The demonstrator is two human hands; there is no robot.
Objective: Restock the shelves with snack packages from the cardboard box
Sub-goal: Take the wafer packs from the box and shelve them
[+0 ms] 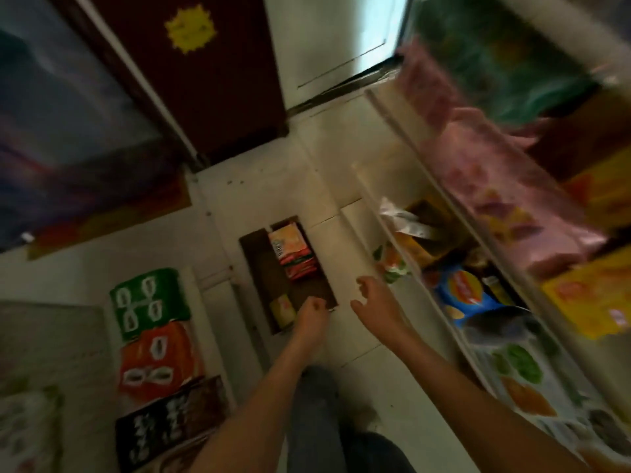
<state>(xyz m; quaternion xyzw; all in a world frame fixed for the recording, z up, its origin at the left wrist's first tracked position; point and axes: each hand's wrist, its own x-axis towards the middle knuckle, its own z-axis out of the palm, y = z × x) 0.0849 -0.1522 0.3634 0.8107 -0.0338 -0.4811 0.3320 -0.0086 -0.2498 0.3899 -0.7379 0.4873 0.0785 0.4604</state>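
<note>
A brown cardboard box (266, 268) lies open on the pale floor below me. Inside it sit a stack of orange and red snack packages (293, 254) at the far end and a yellow package (282, 308) at the near end. My left hand (312, 314) hovers over the box's near right corner with fingers curled; blur hides whether it holds anything. My right hand (374, 302) hangs to the right of the box, fingers loosely spread and holding nothing. White shelves (403, 254) on the right carry snack bags, among them a blue chip bag (467, 291).
Pink bags (495, 186) and yellow bags (590, 295) fill the upper right shelves. On the left stand green (150, 302), orange (157, 356) and dark (170, 425) packs. A dark red cabinet (205, 70) stands ahead. My legs in grey trousers (314, 421) are below.
</note>
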